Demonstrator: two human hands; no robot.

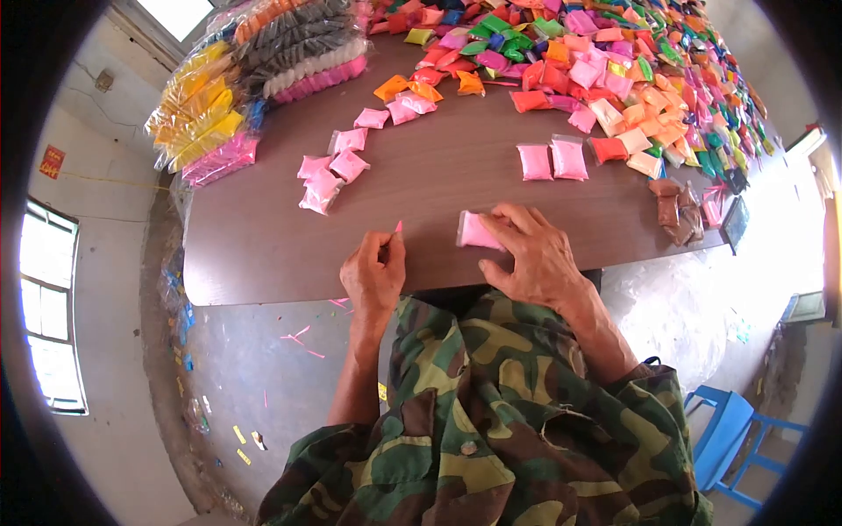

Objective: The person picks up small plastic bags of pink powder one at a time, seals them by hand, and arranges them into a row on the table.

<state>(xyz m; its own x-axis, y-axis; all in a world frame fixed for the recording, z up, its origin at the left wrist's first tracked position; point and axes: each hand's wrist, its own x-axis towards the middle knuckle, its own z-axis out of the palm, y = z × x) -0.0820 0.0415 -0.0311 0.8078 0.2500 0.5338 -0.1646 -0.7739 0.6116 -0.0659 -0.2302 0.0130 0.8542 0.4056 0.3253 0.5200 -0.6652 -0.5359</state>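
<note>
Close to the table's front edge, my left hand (pixel 374 267) is closed in a pinch, with a small pink strip (pixel 399 227) poking up from the fingertips. To its right, a pink packet (pixel 478 231) with a clear end lies flat on the brown table (pixel 421 188). The fingertips of my right hand (pixel 533 256) rest over the packet's right side, its fingers spread and the thumb apart from the packet. Two pink packets (pixel 553 161) lie side by side beyond my right hand. Several more pink packets (pixel 348 165) form a loose line beyond my left hand.
A big heap of colourful packets (pixel 605 70) covers the table's back right. Bundled bags (pixel 202 114) of yellow, grey and pink packets are stacked at back left. Brown packets (pixel 677 215) lie near the right edge. A blue stool (pixel 728 438) stands on the floor among scraps.
</note>
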